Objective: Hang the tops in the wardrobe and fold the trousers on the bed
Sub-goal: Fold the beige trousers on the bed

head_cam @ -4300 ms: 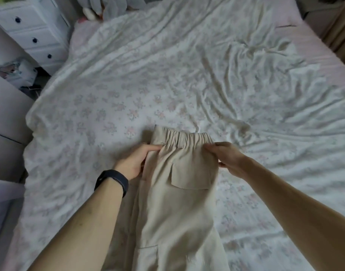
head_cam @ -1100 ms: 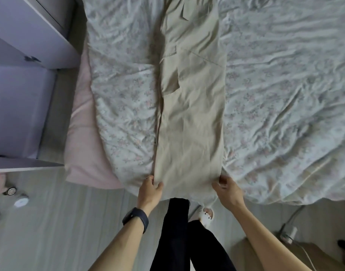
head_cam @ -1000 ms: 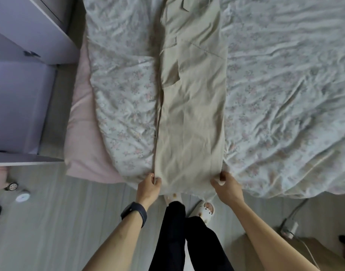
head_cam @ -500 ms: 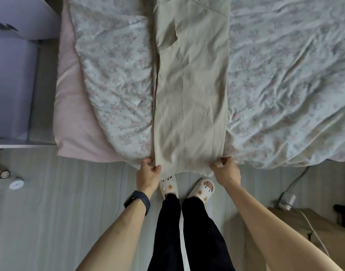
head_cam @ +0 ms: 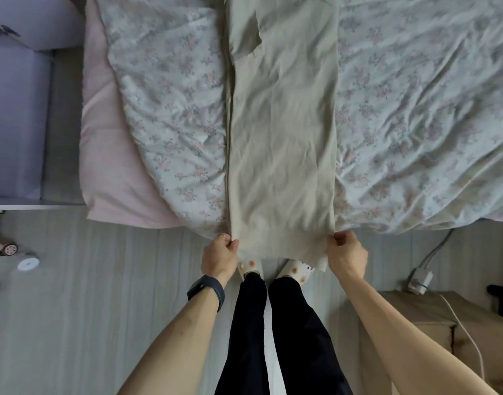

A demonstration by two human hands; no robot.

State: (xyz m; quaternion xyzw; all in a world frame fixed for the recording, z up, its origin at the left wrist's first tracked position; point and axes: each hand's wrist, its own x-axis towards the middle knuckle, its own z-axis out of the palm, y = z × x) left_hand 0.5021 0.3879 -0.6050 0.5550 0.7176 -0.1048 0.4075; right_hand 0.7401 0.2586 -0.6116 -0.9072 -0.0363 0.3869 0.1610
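Note:
Beige cargo trousers (head_cam: 281, 132) lie folded lengthwise, leg on leg, along the bed (head_cam: 415, 109), which has a floral cover. The hems hang over the bed's near edge. My left hand (head_cam: 219, 254) pinches the left corner of the hems. At the right corner, my right hand (head_cam: 346, 252) pinches the cloth too. The waistband is out of view at the top.
A pink mattress corner (head_cam: 107, 155) shows at the left of the cover. A white wardrobe or cabinet (head_cam: 13, 109) stands at the far left. A beige box (head_cam: 432, 337) with a white cable and a power adapter (head_cam: 418, 280) sits on the floor at the right. My feet in white clogs (head_cam: 273, 270) stand at the bed edge.
My hands went from the waistband down to the hems. Over the last second both hands pulled the hems toward me, past the bed edge, and the legs lie straighter.

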